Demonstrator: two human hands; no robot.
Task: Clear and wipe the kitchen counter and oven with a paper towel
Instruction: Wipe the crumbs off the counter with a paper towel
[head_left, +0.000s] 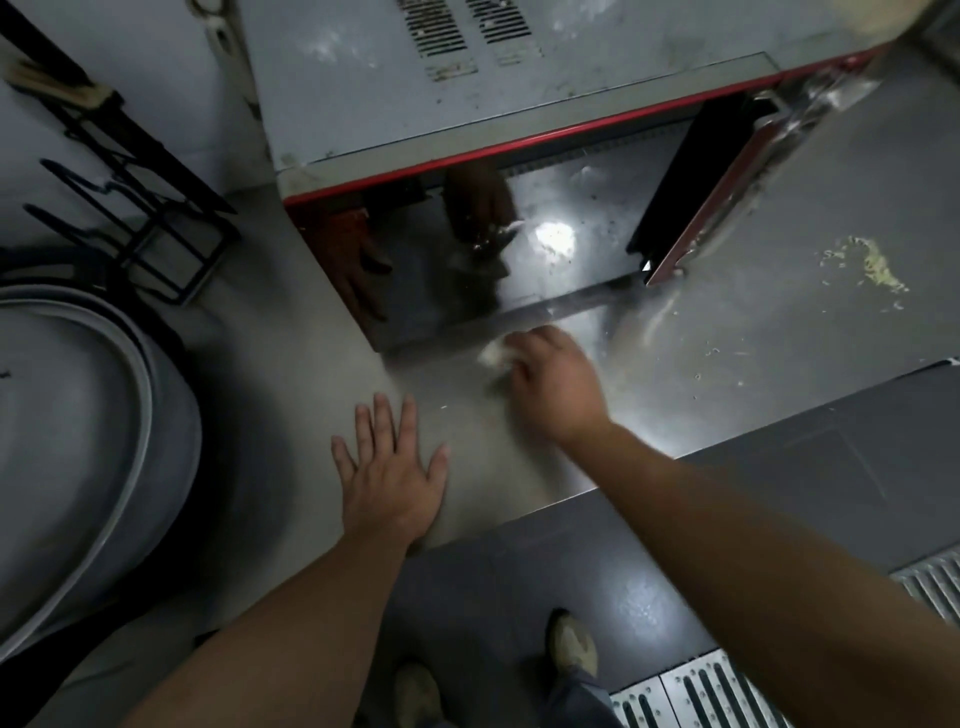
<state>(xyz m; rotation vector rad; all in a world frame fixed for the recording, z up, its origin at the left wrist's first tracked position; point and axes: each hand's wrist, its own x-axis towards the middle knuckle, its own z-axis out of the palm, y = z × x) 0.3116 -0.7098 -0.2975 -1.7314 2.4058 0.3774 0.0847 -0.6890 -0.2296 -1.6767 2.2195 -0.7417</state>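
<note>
Right hand (550, 387) grips a crumpled white towel (493, 355) on the brushed steel counter (779, 332), beside the glossy, red-trimmed oven (467, 156). Left hand (389, 467) lies flat, fingers spread. No legible labels.

The right hand (556, 389) grips a crumpled paper towel (493, 354) against the steel counter (753, 332), just in front of the red-trimmed oven (467, 104). The left hand (389, 467) lies flat on the counter, fingers spread. Yellowish crumbs (867, 265) lie scattered to the right of the oven's open door (727, 197).
</note>
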